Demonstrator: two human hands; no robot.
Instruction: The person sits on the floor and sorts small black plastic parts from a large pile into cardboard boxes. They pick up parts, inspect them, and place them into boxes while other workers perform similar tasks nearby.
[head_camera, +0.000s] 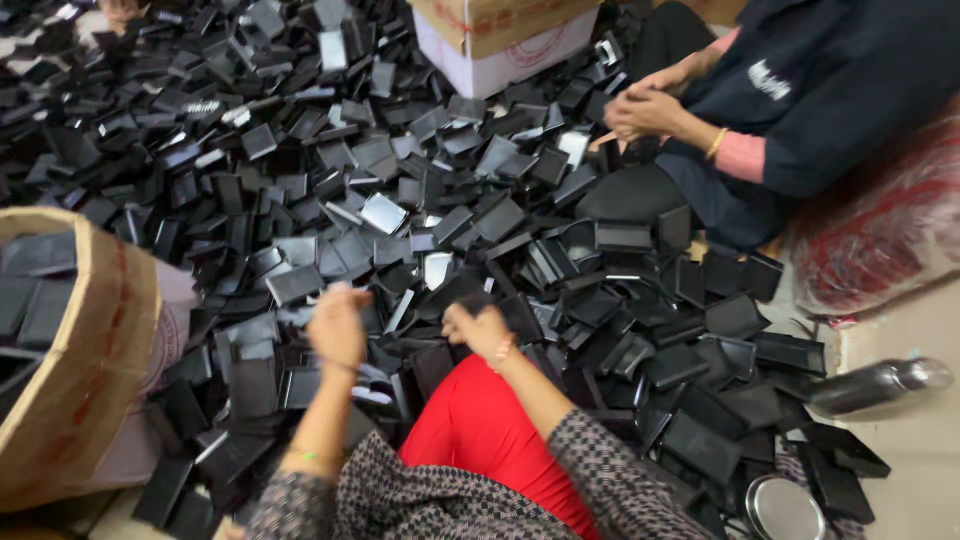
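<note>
I see my left hand (338, 325) reaching down into the pile of flat black plastic cases (400, 200) that covers the floor; its fingers curl downward among the pieces, but motion blur keeps me from telling whether it grips one. My right hand (478, 328) is clenched into a loose fist just beside it, resting on the cases above my red trouser leg (480, 425); I cannot tell whether anything sits inside it. A round cardboard drum (95, 370) holding more cases stands at my left. Across the pile, another person's hands (645, 105) work near a cardboard box (500, 40). A steel bottle (875, 385) lies to my right.
</note>
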